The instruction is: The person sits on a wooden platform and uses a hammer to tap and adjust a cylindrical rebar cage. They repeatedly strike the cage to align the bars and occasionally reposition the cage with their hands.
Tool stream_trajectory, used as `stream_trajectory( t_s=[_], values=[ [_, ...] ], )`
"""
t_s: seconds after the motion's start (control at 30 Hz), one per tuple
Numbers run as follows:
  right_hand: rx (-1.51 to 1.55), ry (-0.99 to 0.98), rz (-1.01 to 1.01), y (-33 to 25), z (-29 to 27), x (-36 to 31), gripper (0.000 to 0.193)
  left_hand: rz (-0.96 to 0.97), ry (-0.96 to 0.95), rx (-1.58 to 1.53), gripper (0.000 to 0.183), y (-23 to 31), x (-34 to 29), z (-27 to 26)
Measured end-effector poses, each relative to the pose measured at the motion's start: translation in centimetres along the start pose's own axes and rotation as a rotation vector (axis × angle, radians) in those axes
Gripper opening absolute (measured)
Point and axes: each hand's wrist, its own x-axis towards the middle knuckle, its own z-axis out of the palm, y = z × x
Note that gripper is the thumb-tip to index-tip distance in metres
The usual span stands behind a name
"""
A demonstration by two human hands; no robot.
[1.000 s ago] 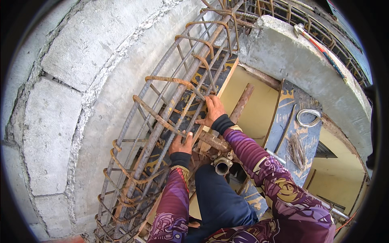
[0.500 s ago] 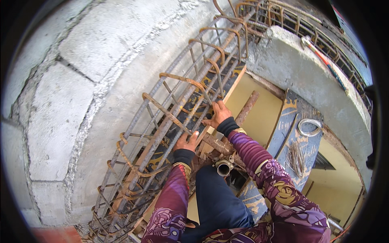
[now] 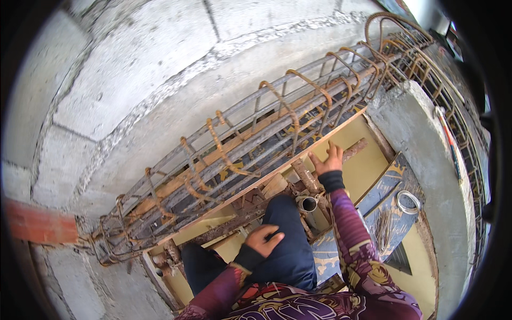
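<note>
A long cage of rusty rebar with bent stirrups [image 3: 295,128] runs diagonally along the wall, inside a form with a dark panel and a light wooden edge [image 3: 341,127]. My right hand [image 3: 329,161] is just below that edge, fingers apart, holding nothing; whether a fingertip touches the wood I cannot tell. Over my thigh is my left hand [image 3: 263,240], away from the cage, with its thumb spread and nothing visible in it. A rusty steel pipe [image 3: 354,149] projects beyond my right hand. Nearer me stands an open pipe end with a clamp [image 3: 308,204].
Grey block wall [image 3: 144,80] rises behind the cage. At right, a dark printed panel [image 3: 373,186] carries a wire coil [image 3: 399,201] and a bundle of loose wires [image 3: 383,229]. A hammer with a red and dark handle [image 3: 448,138] lies on the concrete ledge [image 3: 426,160]. Gaps open below the framing.
My left hand has left the cage and drawn back over my thigh. My right hand has come off the bars to below the form's edge. The view has turned, showing more of the cage's left end.
</note>
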Motion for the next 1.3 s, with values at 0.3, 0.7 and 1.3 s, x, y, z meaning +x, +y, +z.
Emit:
stream_trajectory(
  t_s=[0.3, 0.7, 1.3],
  values=[
    [0.107, -0.011, -0.17, -7.9, -3.2, -7.9, 0.048, -0.29, 0.38, 0.022, 0.032, -4.0, -8.2, -9.1],
    [-0.205, -0.147, -0.594, -28.3, 0.2, -4.1, 0.051, -0.3, 0.376, 0.039, 0.036, -5.3, -11.4, -8.8],
    [-0.197, -0.459, -0.404, -28.7, -0.1, -1.0, 0.037, -0.359, 0.32, 0.042, 0.041, -9.4, -11.2, -8.5]
  ],
)
